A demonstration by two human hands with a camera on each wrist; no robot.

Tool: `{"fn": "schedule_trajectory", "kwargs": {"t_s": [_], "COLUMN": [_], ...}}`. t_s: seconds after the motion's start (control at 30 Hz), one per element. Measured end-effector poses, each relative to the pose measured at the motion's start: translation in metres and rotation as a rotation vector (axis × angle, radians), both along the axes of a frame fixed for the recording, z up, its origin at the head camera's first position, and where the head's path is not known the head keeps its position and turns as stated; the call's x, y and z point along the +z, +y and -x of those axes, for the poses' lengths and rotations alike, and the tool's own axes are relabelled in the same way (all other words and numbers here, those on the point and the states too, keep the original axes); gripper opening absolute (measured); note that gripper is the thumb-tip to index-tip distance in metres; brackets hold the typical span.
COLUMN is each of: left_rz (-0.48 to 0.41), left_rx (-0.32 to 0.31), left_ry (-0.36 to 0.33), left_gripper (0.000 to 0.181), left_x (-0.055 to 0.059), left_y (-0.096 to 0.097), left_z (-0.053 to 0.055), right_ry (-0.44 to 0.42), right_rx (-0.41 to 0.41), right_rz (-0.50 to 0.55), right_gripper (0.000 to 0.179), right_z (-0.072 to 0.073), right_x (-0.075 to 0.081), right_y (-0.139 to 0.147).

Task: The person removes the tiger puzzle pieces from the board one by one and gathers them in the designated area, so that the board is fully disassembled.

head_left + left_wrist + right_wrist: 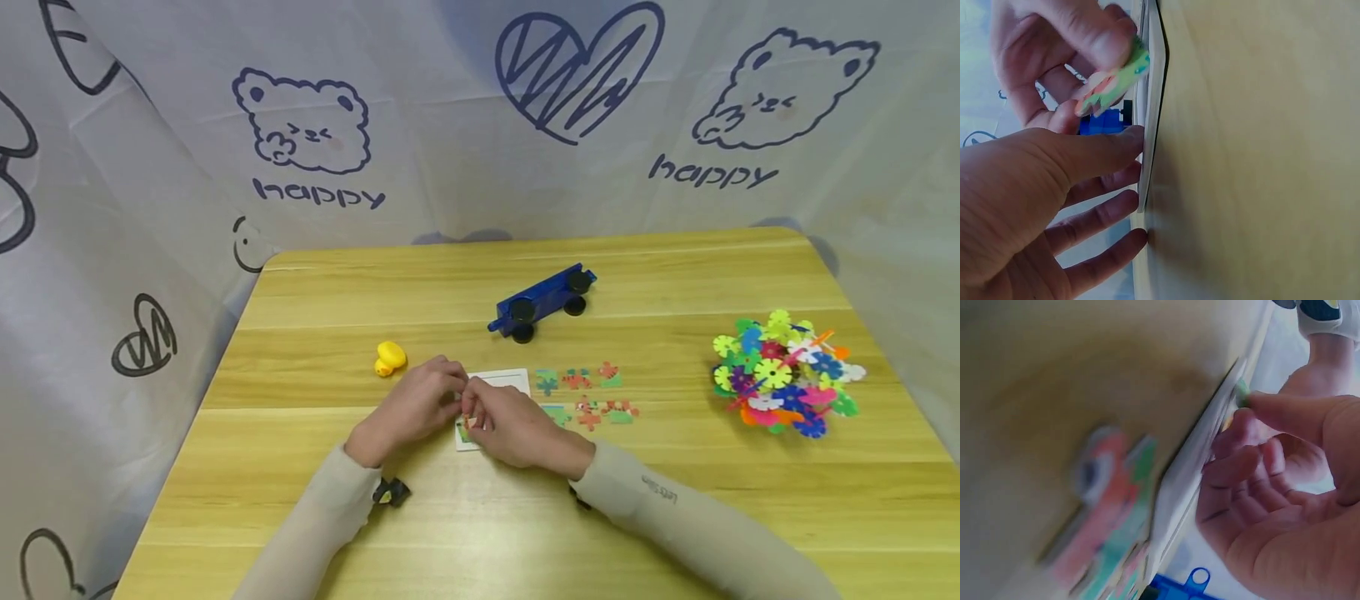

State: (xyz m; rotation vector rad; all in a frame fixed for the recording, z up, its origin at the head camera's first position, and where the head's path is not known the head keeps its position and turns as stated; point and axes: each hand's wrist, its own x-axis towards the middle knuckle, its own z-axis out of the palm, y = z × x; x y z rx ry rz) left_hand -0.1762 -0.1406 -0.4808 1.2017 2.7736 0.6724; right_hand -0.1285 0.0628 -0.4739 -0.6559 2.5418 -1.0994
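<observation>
A flat white puzzle frame [519, 377] lies on the table, partly hidden under both hands. My right hand [517, 425] pinches a green and orange jigsaw piece [1113, 81] between thumb and fingers, tilted close above the frame's left part. At the frame's left side is my left hand [420, 400], its thumb and fairly straight fingers resting at the frame's edge in the left wrist view. Several loose jigsaw pieces [588, 414] in green and orange-red lie in two rows just right of the frame.
Behind the frame, a blue toy wagon [543, 297] with black wheels lies on its side. A yellow rubber duck [390, 358] sits to the left. Far right stands a heap of colourful flower-shaped plastic discs [783, 375]. White printed cloth [442, 150] hangs behind the wooden table [465, 542].
</observation>
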Motion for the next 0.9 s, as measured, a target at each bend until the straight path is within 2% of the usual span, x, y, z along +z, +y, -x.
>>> {"fn": "schedule_trajectory", "kwargs": {"t_s": [0.13, 0.27, 0.33, 0.53, 0.6, 0.73, 0.9], "left_rz": [0.001, -0.01, -0.01, 0.027, 0.044, 0.067, 0.07], "left_rx": [-0.029, -0.095, -0.109, -0.085, -0.08, -0.082, -0.078], "left_ry": [0.029, 0.063, 0.06, 0.003, -0.013, -0.024, -0.031], "left_gripper": [0.008, 0.011, 0.012, 0.01, 0.015, 0.024, 0.022], "left_x": [-0.001, -0.001, -0.001, 0.003, 0.004, 0.005, 0.005], "left_y": [0.0, 0.003, 0.004, 0.002, 0.002, 0.001, -0.001], "left_z": [-0.004, -0.007, -0.008, -0.013, -0.015, -0.019, -0.021], "right_ry": [0.045, 0.081, 0.097, 0.124, 0.122, 0.124, 0.114], "right_rx": [-0.011, -0.053, -0.083, -0.172, -0.195, -0.237, -0.282], "right_rz": [0.098, 0.147, 0.161, 0.197, 0.207, 0.208, 0.184], "right_gripper": [0.018, 0.018, 0.018, 0.019, 0.019, 0.02, 0.02], "right_z": [0.001, 0.001, 0.0, -0.007, -0.011, -0.021, -0.035], "right_x": [0.001, 0.01, 0.016, 0.026, 0.027, 0.026, 0.02], "right_y": [0.01, 0.027, 0.037, 0.069, 0.08, 0.1, 0.121]}}
